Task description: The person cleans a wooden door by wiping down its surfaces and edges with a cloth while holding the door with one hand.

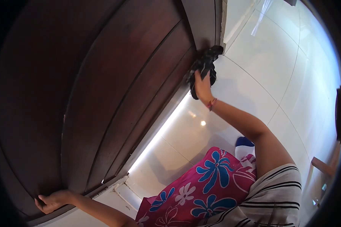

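Observation:
My right hand (204, 87) is closed on a bunched black cloth (206, 64), which presses against the lower part of a dark brown wooden door (113, 83), near its frame and the floor. At the lower left, my left hand (53, 201) rests against the door near its edge, its fingers loosely curled, the thumb apart and nothing seen in it. Raised curved lines run along the door panels.
Glossy pale floor tiles (261, 64) lie beside the door, with bright light along the gap under it. Pink flowered fabric (185, 193) covers my lap. A blue and white sock (245, 143) shows by my right arm. A brown wooden piece (323, 166) stands at the right.

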Motion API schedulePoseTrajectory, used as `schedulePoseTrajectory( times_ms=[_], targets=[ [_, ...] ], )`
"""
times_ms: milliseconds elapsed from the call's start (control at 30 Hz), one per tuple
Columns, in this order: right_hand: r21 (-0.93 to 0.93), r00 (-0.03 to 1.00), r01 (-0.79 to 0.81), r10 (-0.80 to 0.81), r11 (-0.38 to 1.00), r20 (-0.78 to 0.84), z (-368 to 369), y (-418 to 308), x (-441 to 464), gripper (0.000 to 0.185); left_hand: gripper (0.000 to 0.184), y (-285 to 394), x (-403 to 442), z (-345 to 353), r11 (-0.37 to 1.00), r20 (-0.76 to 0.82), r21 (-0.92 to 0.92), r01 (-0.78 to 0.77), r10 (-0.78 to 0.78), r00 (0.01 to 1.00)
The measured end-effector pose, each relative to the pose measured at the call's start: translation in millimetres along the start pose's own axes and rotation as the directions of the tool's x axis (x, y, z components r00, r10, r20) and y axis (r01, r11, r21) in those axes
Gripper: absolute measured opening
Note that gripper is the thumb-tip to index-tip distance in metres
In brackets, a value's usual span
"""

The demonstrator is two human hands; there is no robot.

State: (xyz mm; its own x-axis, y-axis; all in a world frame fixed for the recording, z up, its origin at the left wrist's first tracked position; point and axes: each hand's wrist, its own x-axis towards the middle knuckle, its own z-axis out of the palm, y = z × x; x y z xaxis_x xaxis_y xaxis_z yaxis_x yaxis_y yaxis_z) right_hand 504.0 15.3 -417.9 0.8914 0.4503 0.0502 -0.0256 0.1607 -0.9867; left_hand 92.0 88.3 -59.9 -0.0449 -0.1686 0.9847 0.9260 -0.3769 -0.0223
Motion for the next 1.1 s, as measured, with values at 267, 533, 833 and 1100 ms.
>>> schedulePoseTrajectory(
  times_ms=[267, 533, 833, 1100],
  targets=[
    [-0.133, 0.851, 0.505, -0.518, 0.853, -0.089, 9.6, -53.2, 39.5, 0.07, 0.029, 3.6, 1.4, 2.5, 0.999, -0.019, -0.03, -0.017, 0.016, 1.0],
    [-0.065, 0.979, 0.162, -0.169, 0.985, -0.116, 1.6, -8.7, 27.9, 0.063, 0.03, 7.3, 0.6, 0.5, 0.999, -0.009, -0.035, 0.004, -0.005, 1.0],
    [-0.066, 0.876, 0.462, -0.467, 0.884, -0.119, 3.5, -56.2, 32.6, 0.052, 0.032, 4.4, 3.3, -0.8, 0.999, -0.004, -0.031, 0.019, -0.019, 1.0],
    [0.075, 0.969, -0.051, 0.067, 0.996, -0.239, -5.5, -28.4, 53.5, 0.041, 0.032, 9.9, 1.7, -0.3, 0.998, 0.006, -0.023, 0.064, -0.064, 0.998]
  ],
)
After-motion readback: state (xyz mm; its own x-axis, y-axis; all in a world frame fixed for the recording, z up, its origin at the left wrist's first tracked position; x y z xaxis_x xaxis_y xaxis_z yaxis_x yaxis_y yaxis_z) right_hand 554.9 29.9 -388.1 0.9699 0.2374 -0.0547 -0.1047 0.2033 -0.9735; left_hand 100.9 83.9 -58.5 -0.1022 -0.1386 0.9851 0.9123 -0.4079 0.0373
